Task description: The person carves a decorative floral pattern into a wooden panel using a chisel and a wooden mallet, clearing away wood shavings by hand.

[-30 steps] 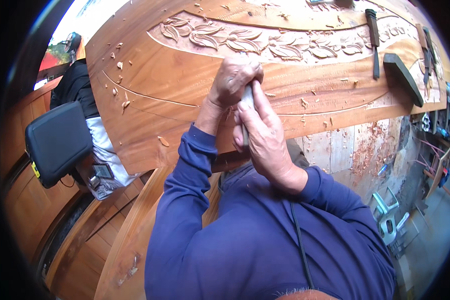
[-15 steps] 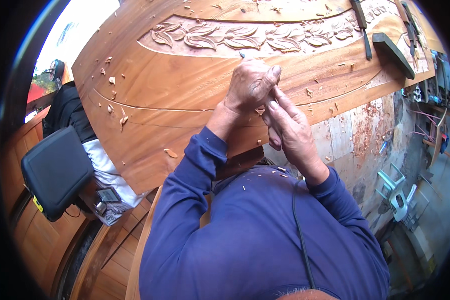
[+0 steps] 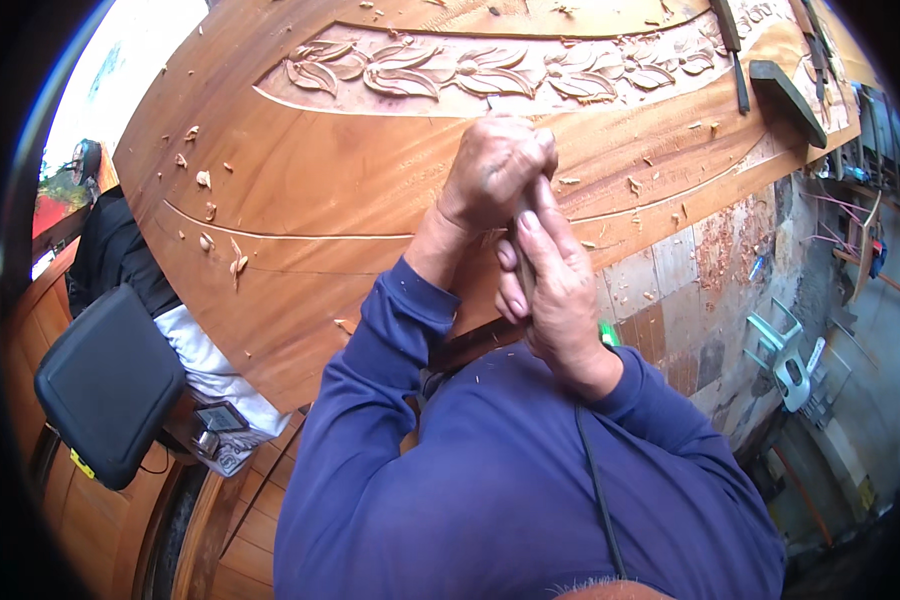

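Observation:
My left hand (image 3: 495,175) is closed in a fist low over the wooden panel (image 3: 310,165). My right hand (image 3: 560,290) is just below it, wrapped round the handle of a carving chisel (image 3: 524,262). The shaft runs up through the left fist, and a small bit of its dark tip shows beyond the knuckles. That tip is at the lower border of a carved band of leaves and flowers (image 3: 400,72). Its cutting edge is too small to make out. Both hands grip the same chisel.
Wood shavings (image 3: 204,180) are scattered over the panel. At the right lie another chisel (image 3: 730,40), a dark angled block (image 3: 788,105) and more tools (image 3: 810,45). A black case (image 3: 110,385) stands at left. A pale green plastic chair (image 3: 782,355) is at right.
My right hand has shifted left and slightly toward me, and more of the chisel handle shows. My left fist stays near the carved band's lower border. The whole view has shifted slightly.

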Demonstrator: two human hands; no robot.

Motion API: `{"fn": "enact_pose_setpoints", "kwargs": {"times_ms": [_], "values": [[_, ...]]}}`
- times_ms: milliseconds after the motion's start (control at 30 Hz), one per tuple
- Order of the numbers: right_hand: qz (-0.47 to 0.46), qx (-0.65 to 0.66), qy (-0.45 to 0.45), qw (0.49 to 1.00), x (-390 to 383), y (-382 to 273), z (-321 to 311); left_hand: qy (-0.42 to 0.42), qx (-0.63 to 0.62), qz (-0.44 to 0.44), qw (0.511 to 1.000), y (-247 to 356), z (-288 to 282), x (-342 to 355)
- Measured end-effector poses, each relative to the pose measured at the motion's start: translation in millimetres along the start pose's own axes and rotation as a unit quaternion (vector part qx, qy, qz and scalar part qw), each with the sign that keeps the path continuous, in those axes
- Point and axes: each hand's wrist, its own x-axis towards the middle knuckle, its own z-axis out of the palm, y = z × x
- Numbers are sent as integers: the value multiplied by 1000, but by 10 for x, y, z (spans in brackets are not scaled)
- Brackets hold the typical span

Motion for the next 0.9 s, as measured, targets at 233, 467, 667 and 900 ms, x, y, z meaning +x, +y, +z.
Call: {"fn": "enact_pose_setpoints", "kwargs": {"times_ms": [233,467,667,900], "values": [[-75,96,-38,992,-160,-145,-97,-22,-71,58,996,255,13,127],[-77,-92,-54,991,-290,-212,-781,-62,149,73,984,382,130,-16],[-258,-44,-66,963,-124,-309,-858,63,272,-4,960,466,175,-34],[-304,110,-88,942,532,-829,-534,108,259,1,960,305,187,39]]}}
